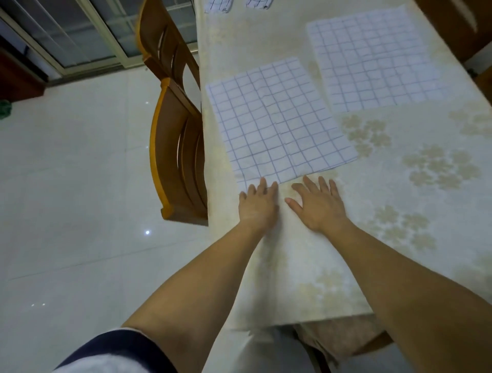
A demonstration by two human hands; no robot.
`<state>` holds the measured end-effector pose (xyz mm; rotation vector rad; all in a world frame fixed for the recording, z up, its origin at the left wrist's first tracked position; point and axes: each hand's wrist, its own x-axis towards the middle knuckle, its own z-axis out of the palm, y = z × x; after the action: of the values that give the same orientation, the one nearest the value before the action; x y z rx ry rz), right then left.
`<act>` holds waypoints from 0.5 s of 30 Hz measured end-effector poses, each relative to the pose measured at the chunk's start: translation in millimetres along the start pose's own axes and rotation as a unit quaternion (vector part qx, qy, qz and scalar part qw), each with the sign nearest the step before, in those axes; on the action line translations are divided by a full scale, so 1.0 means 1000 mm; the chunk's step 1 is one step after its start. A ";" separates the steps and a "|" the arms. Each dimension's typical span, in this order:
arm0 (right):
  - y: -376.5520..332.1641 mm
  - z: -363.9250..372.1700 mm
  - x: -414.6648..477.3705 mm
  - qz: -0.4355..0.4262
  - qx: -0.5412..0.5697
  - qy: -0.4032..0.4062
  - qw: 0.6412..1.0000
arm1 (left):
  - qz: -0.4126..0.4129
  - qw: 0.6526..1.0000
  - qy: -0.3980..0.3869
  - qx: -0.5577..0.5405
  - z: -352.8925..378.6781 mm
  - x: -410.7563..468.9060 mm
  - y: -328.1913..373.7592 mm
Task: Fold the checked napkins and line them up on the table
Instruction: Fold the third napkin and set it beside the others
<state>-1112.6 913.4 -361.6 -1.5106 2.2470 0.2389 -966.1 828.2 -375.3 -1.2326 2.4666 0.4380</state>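
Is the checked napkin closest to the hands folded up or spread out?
Spread out: the near napkin lies flat and wide on the table, far bigger than the small napkins at the far end.

The person's two hands, the left hand (257,205) and the right hand (319,205), one table (399,213), two wooden chairs, the near chair (181,159) and the far chair (165,40), and four checked napkins are in view: the near napkin (277,119), the far napkin (372,58), and the top-left napkin (218,5) and top-right napkin (258,3), both cut off by the frame.
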 end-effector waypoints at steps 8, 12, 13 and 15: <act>0.029 0.050 -0.153 0.004 0.006 0.007 1.000 | -0.001 1.000 -0.016 -0.021 0.061 -0.146 0.079; 0.049 0.067 -0.212 0.006 0.004 -0.003 1.000 | 0.051 0.995 0.001 -0.086 0.082 -0.190 0.124; 0.053 0.068 -0.218 0.007 0.004 -0.006 1.000 | 0.064 0.991 0.007 -0.115 0.083 -0.195 0.130; 0.059 0.066 -0.222 0.011 0.009 -0.007 1.000 | 0.081 0.981 0.039 -0.170 0.086 -0.199 0.131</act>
<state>-1079.0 1148.1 -330.1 -1.4716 2.2496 0.2349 -946.1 1079.7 -349.7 -1.1941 2.6471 0.9031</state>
